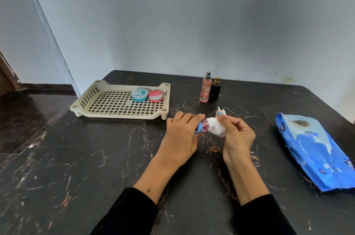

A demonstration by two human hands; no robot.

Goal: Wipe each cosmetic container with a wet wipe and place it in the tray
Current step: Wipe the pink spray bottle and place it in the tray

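1. Gripping a small pink bottle with a blue label, the left hand had its fingers closed around the body, so most of the bottle was hidden and the label could not be read.
2. The right hand pinched a white wet wipe against the bottle's top end; the cap was covered by the wipe and could not be made out.
3. Both hands were held low over the dark marble table, near its middle; whether the bottle touched the surface was unclear.
4. The cream slotted tray sat to the left, holding a teal jar and a red Vaseline jar side by side in its far right corner.
5. A peach spray bottle and a black bottle with a gold cap stood upright, touching or nearly so, behind the hands.
6. A blue wipes pack lay at the right, cut off by the frame edge, its print too blurred to read.
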